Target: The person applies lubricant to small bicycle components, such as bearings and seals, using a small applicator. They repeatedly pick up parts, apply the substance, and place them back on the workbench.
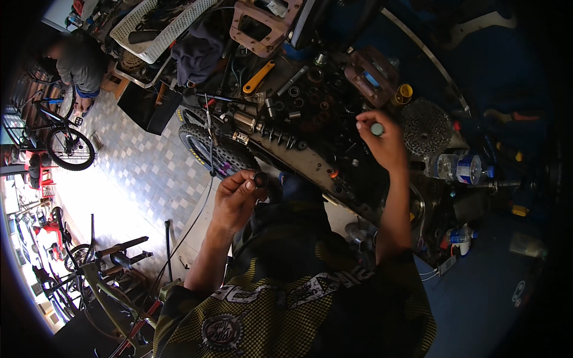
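- Across the top and right of the view, a cluttered dark workbench point(334, 164) runs on a slant, strewn with small metal parts, rings and bearings.
- On the left, a pale tiled floor point(143, 173) lies in bright light, with a parked bicycle point(65, 140) and another person point(77, 62) crouched beyond it.
- At the bench's near edge, a knobby bicycle tyre point(209, 149) hangs just beside a coil-sprung shock point(262, 131) that lies along the edge.
- Up at the top, a white plastic basket point(161, 24) sits near a brownish flat pedal point(262, 27); a second pedal point(370, 74) rests further right.
- To the right of the raised hand, a toothed cassette point(425, 128) lies on the bench, with a clear plastic bottle point(456, 167) on its side just below it.
- An orange-handled tool point(258, 77) lies tilted among the parts, and a small yellow cap point(404, 92) stands near the second pedal.
- The left hand point(236, 200) is held in front of the chest, fingers curled in, pinching a small black ring point(261, 179) between thumb and fingertips, clear of the bench.
- The right hand point(382, 143) is raised over the bench, fingers closed narrowly around a small pale round-ended piece point(376, 128) that shows at the fingertips; what it is cannot be told.
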{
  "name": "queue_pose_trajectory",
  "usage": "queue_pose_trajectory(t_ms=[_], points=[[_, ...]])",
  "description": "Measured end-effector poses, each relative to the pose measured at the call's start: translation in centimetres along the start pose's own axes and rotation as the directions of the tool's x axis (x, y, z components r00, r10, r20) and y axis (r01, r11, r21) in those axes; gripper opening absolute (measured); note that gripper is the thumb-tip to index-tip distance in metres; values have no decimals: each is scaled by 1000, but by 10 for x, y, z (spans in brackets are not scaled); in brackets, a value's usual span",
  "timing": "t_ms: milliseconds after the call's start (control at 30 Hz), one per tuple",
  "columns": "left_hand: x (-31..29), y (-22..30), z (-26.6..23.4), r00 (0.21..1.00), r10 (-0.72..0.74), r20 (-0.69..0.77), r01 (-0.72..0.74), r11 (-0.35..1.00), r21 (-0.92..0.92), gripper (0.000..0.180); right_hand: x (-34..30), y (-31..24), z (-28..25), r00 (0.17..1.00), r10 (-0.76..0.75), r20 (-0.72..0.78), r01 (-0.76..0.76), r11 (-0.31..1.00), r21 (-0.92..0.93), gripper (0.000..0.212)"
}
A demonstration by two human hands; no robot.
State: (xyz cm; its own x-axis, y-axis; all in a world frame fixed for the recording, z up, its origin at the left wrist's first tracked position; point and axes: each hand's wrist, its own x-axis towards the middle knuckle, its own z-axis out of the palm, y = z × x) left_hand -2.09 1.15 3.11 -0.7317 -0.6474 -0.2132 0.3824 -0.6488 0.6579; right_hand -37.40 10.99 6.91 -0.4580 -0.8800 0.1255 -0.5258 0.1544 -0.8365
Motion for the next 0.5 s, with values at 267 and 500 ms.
queue_pose_trajectory(t_ms=[267,500], points=[[1,-3,-4,1000,7,6,-7,1000,-9,21,35,59,58,976,158,147,-73,883,-464,17],[0,-1,-3,1000,-16,-18,16,1000,-4,22,52,61,91,955,178,236,0,798,-602,21]])
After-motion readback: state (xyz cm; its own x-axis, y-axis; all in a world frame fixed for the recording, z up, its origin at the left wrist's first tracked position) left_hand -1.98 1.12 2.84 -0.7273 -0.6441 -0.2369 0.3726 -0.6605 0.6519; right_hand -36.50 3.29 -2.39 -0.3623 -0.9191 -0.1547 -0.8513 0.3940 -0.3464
